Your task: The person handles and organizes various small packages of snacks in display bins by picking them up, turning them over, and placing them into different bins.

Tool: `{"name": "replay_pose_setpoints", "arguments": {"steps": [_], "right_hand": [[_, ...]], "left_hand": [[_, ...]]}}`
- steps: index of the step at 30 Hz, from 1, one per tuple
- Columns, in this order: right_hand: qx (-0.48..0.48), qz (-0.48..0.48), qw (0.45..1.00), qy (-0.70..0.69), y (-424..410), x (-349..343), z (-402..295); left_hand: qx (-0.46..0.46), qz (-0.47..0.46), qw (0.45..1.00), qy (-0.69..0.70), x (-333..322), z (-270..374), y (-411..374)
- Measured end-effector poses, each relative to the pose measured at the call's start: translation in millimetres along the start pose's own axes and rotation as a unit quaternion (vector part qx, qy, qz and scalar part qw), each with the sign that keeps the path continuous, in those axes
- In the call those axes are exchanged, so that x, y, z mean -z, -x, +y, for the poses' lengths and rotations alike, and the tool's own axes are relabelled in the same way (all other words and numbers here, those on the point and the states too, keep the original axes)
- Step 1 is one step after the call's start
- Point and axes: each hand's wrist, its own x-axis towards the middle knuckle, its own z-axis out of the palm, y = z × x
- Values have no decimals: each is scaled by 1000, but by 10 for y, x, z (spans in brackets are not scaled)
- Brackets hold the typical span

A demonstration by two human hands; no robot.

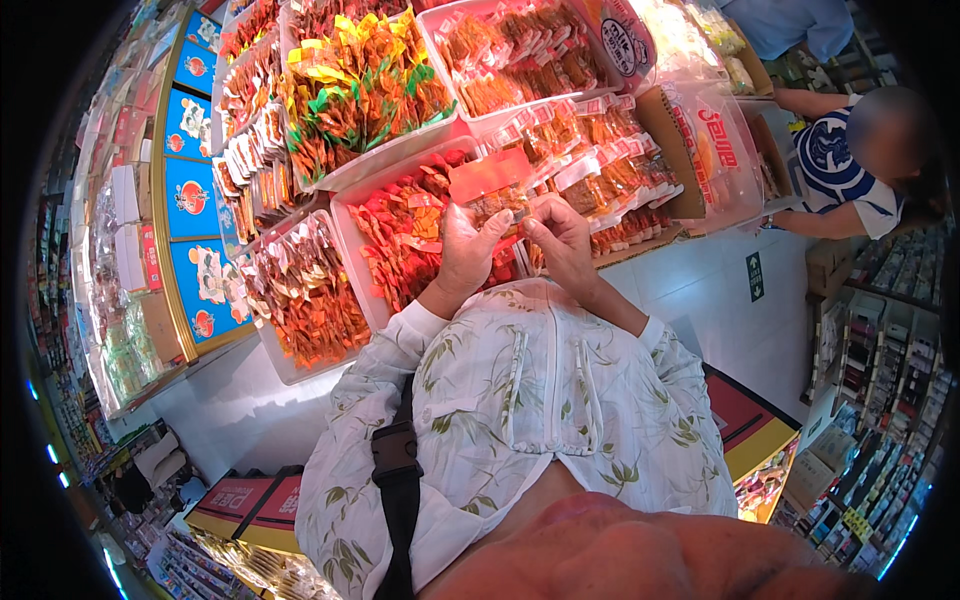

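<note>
Both of my hands hold one small snack packet (491, 184) with a red top and a clear part showing brown food. My left hand (471, 251) pinches its lower left part, thumb in front. At its lower right corner are the thumb and fingertips of my right hand (559, 236). Beneath the packet lies a plastic bin (349, 244) of red-wrapped snacks (397, 262). Clear packets with white and red tops (600, 165) stand in rows to the right, in a cardboard box (671, 150).
Bins of yellow and green packets (360, 82) and of reddish packets (517, 52) lie farther off. A bin of small snacks (307, 292) is at the left, beside a blue-panelled display (191, 199). At the right, a person (844, 165) stands by a clear plastic lid (712, 157).
</note>
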Motion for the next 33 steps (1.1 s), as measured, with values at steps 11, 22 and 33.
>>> {"name": "replay_pose_setpoints", "arguments": {"steps": [11,22,33], "right_hand": [[-62,29,994,-81,12,-30,-54],[-65,31,992,-99,-6,-24,-50],[-59,24,998,25,-40,0,6]], "left_hand": [[38,-17,999,-11,54,-99,46],[8,-5,999,-40,1,-50,13],[-12,41,999,-25,-56,-38,-25]]}}
